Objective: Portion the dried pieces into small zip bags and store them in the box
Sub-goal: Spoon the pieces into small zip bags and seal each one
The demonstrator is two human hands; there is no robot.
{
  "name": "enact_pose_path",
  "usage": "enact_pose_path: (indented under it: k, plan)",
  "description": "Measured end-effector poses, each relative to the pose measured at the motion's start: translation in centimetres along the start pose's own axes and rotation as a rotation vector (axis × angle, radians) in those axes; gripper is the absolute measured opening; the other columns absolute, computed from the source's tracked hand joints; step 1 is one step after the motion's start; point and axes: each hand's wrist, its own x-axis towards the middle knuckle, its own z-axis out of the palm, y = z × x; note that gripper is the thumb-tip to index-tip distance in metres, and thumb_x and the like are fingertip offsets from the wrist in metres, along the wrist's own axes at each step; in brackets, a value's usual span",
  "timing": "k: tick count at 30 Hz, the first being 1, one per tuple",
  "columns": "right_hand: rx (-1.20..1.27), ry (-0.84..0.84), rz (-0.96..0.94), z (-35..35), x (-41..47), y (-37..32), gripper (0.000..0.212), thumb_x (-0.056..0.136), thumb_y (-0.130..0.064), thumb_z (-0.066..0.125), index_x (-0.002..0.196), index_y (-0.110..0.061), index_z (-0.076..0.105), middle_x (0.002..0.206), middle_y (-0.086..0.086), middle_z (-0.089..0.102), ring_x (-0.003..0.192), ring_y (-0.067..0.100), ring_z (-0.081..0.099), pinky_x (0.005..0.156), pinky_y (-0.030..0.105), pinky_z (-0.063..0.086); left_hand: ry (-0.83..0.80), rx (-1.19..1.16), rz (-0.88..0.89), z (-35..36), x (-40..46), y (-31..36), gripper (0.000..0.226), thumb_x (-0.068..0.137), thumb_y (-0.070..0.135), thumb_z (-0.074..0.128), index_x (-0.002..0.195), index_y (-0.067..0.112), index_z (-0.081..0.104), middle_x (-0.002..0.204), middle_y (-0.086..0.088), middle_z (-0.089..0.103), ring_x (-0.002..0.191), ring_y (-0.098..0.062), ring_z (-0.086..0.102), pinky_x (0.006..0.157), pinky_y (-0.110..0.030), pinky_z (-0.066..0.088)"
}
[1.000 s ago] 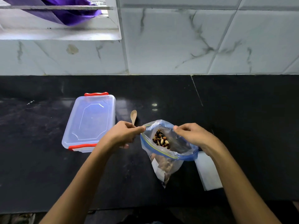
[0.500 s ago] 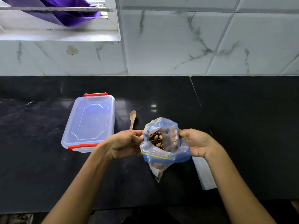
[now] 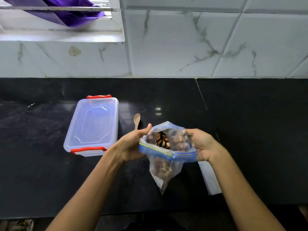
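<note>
A clear zip bag (image 3: 166, 165) with a blue zip strip hangs above the black counter (image 3: 250, 130), its mouth spread wide. Brown dried pieces (image 3: 162, 140) show inside it. My left hand (image 3: 133, 145) grips the bag's left rim, thumb on the far edge. My right hand (image 3: 202, 145) grips the right rim, fingers curled into the opening. To the left stands a clear plastic box (image 3: 92, 125) with red clips, its lid on. A small wooden spoon (image 3: 137, 120) lies between the box and the bag.
White flat small bags or sheets (image 3: 210, 179) lie on the counter under my right forearm. A marble-tiled wall (image 3: 183, 47) rises behind the counter. A window ledge with purple cloth (image 3: 66, 14) is at the upper left.
Both hands shifted from pinching the bag's top edges to gripping its rim from the sides, palms turned inward. The bag's mouth is spread wider and sits slightly higher.
</note>
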Motion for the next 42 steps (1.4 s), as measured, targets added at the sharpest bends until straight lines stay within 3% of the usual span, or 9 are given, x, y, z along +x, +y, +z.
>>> enact_pose_path:
  k: [4, 6, 11, 16, 21, 25, 30, 39, 42]
  plan:
    - [-0.256, 0.218, -0.064, -0.1, -0.7, 1.1, 0.031, 0.099, -0.031, 0.041, 0.102, -0.011, 0.064, 0.089, 0.011, 0.071, 0.083, 0.022, 0.069, 0.071, 0.034, 0.055, 0.136, 0.281, 0.047, -0.2, -0.6, -0.8, 0.063, 0.078, 0.052, 0.054, 0.112, 0.000, 0.060, 0.108, -0.019, 0.055, 0.099, -0.028, 0.051, 0.095, -0.041, 0.043]
    - [-0.577, 0.448, -0.096, -0.1, -1.4, 1.4, 0.035, 0.097, -0.038, 0.045, 0.123, -0.018, 0.056, 0.120, 0.007, 0.061, 0.107, 0.024, 0.059, 0.086, 0.038, 0.049, 0.199, 0.456, 0.029, -0.2, -1.5, -0.7, 0.066, 0.075, 0.060, 0.056, 0.106, 0.003, 0.064, 0.092, -0.017, 0.055, 0.078, -0.021, 0.052, 0.072, -0.032, 0.046]
    - [-1.008, 0.599, -0.156, -0.3, -3.6, 2.2, 0.026, 0.096, -0.034, 0.048, 0.099, -0.013, 0.064, 0.083, 0.002, 0.060, 0.071, 0.010, 0.054, 0.054, 0.019, 0.045, 0.389, 0.611, 0.079, -0.7, -3.0, -0.9, 0.032, 0.086, 0.033, 0.067, 0.072, 0.008, 0.055, 0.057, -0.002, 0.045, 0.048, -0.010, 0.039, 0.041, -0.021, 0.038]
    - [-0.547, 0.472, -0.259, -0.3, -3.1, 3.1, 0.021, 0.097, -0.015, 0.046, 0.087, -0.009, 0.063, 0.075, 0.006, 0.060, 0.067, 0.013, 0.058, 0.063, 0.027, 0.052, 0.335, 0.243, 0.122, -0.2, -3.7, -1.3, 0.009, 0.090, 0.007, 0.059, 0.083, 0.004, 0.065, 0.059, -0.003, 0.067, 0.048, -0.009, 0.064, 0.048, -0.021, 0.055]
    - [0.156, 0.139, -0.162, -0.8, -2.4, 5.0, 0.017, 0.095, -0.013, 0.043, 0.096, -0.013, 0.060, 0.086, 0.008, 0.065, 0.075, 0.019, 0.064, 0.066, 0.031, 0.056, 0.131, -0.387, -0.010, -0.8, -3.5, -4.1, 0.024, 0.079, 0.005, 0.054, 0.097, 0.007, 0.069, 0.080, -0.009, 0.062, 0.075, -0.016, 0.049, 0.064, -0.037, 0.058]
    - [-0.062, 0.253, -0.101, -0.6, -2.4, 5.9, 0.039, 0.094, -0.046, 0.041, 0.108, -0.016, 0.062, 0.094, 0.007, 0.070, 0.075, 0.018, 0.065, 0.059, 0.029, 0.053, 0.207, -0.318, -0.055, -0.6, -4.0, -5.2, 0.029, 0.079, 0.025, 0.062, 0.103, 0.009, 0.064, 0.090, -0.008, 0.065, 0.088, -0.021, 0.060, 0.079, -0.039, 0.055]
    - [-0.683, 0.523, -0.089, 0.1, -4.0, 6.4, 0.048, 0.086, -0.060, 0.048, 0.092, -0.015, 0.064, 0.075, 0.002, 0.060, 0.054, 0.008, 0.053, 0.039, 0.020, 0.039, 0.304, 0.065, -0.096, 0.5, -5.0, -5.5, 0.026, 0.081, 0.036, 0.066, 0.074, 0.012, 0.060, 0.066, -0.002, 0.051, 0.050, -0.010, 0.050, 0.049, -0.023, 0.052]
    - [-0.101, 0.380, -0.288, 0.1, -3.7, 8.6, 0.012, 0.088, -0.007, 0.057, 0.096, -0.007, 0.066, 0.073, 0.008, 0.071, 0.063, 0.015, 0.067, 0.059, 0.026, 0.059, 0.332, -0.131, 0.005, 2.0, -5.7, -5.6, 0.010, 0.085, 0.004, 0.062, 0.089, 0.000, 0.070, 0.080, -0.016, 0.072, 0.075, -0.023, 0.066, 0.058, -0.028, 0.059]
    - [-0.133, 0.396, -0.303, 0.2, -3.7, 9.2, 0.013, 0.086, -0.006, 0.059, 0.096, -0.008, 0.067, 0.071, 0.007, 0.071, 0.064, 0.015, 0.068, 0.061, 0.026, 0.059, 0.467, -0.065, 0.051, 2.3, -5.6, -6.1, 0.037, 0.077, 0.009, 0.074, 0.109, 0.000, 0.056, 0.098, -0.020, 0.067, 0.077, -0.026, 0.068, 0.054, -0.028, 0.059]
